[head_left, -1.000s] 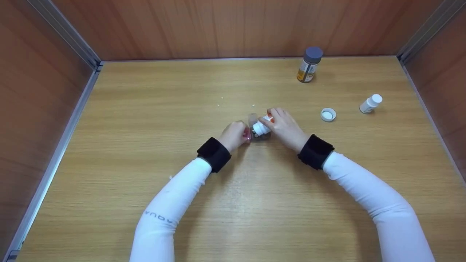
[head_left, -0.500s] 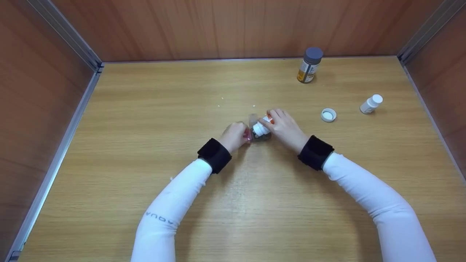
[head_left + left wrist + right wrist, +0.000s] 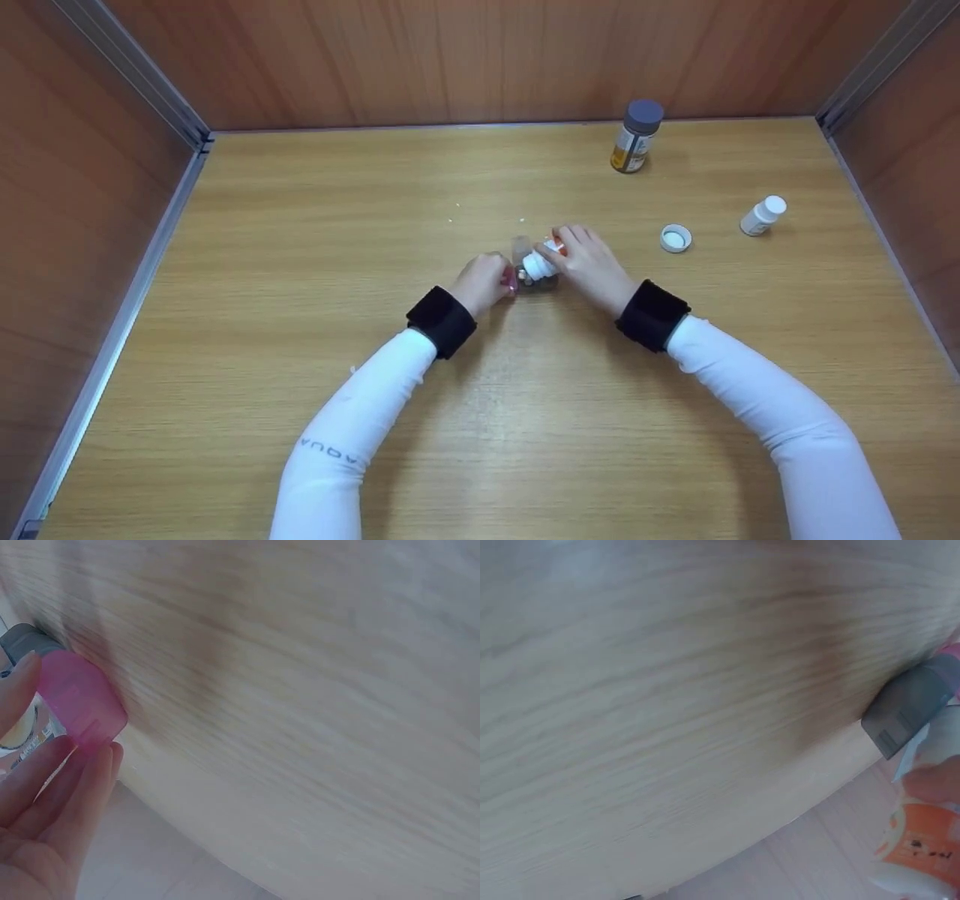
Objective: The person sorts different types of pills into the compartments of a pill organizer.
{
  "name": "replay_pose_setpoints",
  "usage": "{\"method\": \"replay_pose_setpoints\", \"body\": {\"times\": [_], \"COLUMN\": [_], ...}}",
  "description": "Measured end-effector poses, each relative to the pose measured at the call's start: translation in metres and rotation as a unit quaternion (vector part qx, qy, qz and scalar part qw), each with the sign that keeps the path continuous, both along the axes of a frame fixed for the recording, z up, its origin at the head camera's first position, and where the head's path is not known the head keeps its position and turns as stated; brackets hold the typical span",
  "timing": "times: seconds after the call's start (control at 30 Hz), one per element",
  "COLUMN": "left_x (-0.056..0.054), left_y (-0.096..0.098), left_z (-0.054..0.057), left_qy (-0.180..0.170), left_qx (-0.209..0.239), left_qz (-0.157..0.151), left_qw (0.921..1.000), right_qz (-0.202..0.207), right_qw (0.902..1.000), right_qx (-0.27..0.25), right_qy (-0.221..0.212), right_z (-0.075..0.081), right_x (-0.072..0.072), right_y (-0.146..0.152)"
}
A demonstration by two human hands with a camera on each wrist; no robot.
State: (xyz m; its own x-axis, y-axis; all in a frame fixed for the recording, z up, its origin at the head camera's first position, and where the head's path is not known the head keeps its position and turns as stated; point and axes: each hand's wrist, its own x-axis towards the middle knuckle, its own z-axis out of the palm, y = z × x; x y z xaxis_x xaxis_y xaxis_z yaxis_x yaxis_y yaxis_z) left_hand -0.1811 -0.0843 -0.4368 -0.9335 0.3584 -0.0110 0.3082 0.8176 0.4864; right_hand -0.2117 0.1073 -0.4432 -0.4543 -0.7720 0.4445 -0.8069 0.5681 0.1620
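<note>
In the head view, my right hand grips a white pill bottle that is tilted mouth-down over a dark grey compartment of a small pill box. Pale tablets show just below the bottle's mouth. The bottle's orange label is seen in the right wrist view. My left hand holds the pink end of the pill box between thumb and fingers. A translucent lid stands raised behind the compartment. The grey part of the box rests on the table; its inside is mostly hidden by the bottle.
Right of my right hand lies a white cap, hollow side up. Farther right stands a small white bottle. A brown jar with a dark lid is near the back wall. Tiny white specks lie behind the box.
Pale tablets are more visible below the bottle's mouth than half a second ago. My right hand and the bottle have shifted very slightly; my left hand stays in place on the box.
</note>
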Motion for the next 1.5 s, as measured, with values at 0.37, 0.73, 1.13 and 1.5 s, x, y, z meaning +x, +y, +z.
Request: {"method": "replay_pose_setpoints", "body": {"times": [0.37,0.73,1.13,1.5], "left_x": [0.000,0.001,0.004,0.008], "left_y": [0.001,-0.001,-0.002,-0.003], "left_z": [-0.001,-0.003,-0.003,-0.007], "left_qy": [-0.003,0.022,0.024,0.071], "left_qx": [0.009,-0.006,0.020,0.028], "left_qz": [-0.003,-0.008,-0.012,-0.019], "left_qw": [1.0000,0.9997,0.9994,0.9969], "right_qz": [-0.061,-0.068,-0.024,-0.024], "right_qw": [0.9634,0.8459,0.8385,0.8497], "right_qx": [-0.118,-0.254,-0.189,-0.191], "right_qy": [-0.233,-0.464,-0.511,-0.491], "right_z": [0.001,0.013,0.007,-0.003], "right_x": [0.002,0.017,0.040,0.046], "right_y": [0.009,0.012,0.001,-0.008]}}
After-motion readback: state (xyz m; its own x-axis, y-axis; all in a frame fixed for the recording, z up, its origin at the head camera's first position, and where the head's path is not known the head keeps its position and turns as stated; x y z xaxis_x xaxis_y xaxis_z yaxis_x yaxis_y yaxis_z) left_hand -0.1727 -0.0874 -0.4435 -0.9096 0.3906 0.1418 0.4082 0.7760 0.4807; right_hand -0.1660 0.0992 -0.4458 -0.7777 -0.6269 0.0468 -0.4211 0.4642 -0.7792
